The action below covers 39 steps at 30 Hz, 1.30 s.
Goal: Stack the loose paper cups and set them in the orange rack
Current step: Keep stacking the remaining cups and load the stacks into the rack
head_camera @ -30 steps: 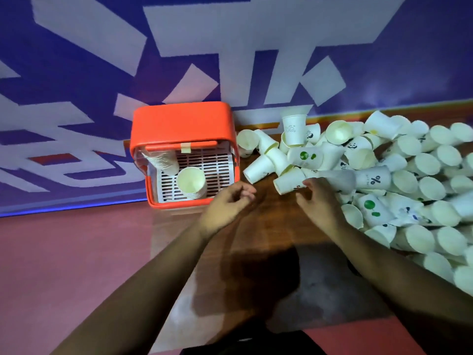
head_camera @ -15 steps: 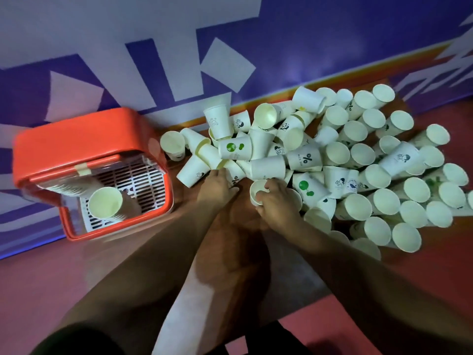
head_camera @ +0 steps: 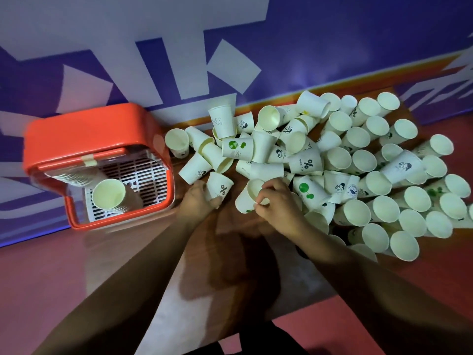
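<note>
Gripping a cup printed with a percent sign (head_camera: 219,188), the left hand (head_camera: 198,203) wraps its fingers around the cup's side, while the right hand (head_camera: 277,201) pinches the rim of a tilted cup (head_camera: 249,197) just beside it. Right of both hands, the pile of loose cups (head_camera: 358,165) covers the wooden surface (head_camera: 238,226). Left of the pile stands the orange rack (head_camera: 84,129), holding a stack of cups (head_camera: 110,194).

Dim, bluish light on my feed.
I see soft forearm shadows near me, wide-angle bending at edges, slight blur left.
</note>
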Tool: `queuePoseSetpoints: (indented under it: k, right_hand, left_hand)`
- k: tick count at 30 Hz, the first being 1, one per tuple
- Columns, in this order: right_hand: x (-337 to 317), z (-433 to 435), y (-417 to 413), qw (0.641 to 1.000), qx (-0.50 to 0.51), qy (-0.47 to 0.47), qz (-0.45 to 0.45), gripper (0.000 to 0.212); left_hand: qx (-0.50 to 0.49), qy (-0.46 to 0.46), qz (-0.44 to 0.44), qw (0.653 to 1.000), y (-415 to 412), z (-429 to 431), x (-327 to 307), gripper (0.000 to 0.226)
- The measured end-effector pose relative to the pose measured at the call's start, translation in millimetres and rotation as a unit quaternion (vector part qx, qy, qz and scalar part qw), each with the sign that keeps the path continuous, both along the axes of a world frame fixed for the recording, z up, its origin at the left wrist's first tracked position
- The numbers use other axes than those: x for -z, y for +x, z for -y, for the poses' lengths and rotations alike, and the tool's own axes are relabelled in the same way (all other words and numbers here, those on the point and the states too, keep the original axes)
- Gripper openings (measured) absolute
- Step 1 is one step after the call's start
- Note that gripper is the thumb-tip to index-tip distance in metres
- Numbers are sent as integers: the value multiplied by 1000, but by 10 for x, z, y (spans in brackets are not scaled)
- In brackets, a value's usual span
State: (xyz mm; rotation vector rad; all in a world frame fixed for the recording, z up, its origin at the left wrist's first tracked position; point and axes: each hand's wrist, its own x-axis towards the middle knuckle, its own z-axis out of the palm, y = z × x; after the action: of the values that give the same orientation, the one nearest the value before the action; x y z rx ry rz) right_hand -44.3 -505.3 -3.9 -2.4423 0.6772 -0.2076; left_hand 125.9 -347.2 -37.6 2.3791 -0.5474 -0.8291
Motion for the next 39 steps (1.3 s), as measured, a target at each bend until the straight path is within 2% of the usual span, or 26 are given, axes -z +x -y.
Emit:
queuePoseSetpoints:
  k: [4,8,12,15,19,25,28,36,39]
  right_hand:
    - [-213,-122,126,994,31,104,25,14]
    - [-462,-292,401,987,23,155,46,17]
    - [-617,-504,720,980,18,192,47,26]
    - [-676,-739,946,977,3,204,54,20]
    - [-766,-1027,1159,978,-10,198,66,12]
    - [-824,-1210,1339,978,-38,189,83,14]
    - [-853,-1234,1412,980,-39,177,78,14]
    - [-813,-1230,1514,983,-34,172,59,17]
    - [-794,-1234,1585,980,-38,185,56,17]
  left_hand:
    - [-19,-132,-108,985,92,-491,-260,89]
    - [-77,-236,-184,951,208,-956,-623,79]
    - [-160,-328,-182,913,292,-1389,-880,67]
    - [-202,-359,-133,901,437,-1798,-947,71]
    - [-201,-342,-53,916,620,-2167,-935,88]
    - [-218,-314,44,923,724,-2132,-827,81]
    - [-204,-280,78,935,775,-2058,-776,85]
    - [-186,-212,96,955,825,-1834,-637,83]
    - [-180,-222,63,956,832,-1816,-589,78]
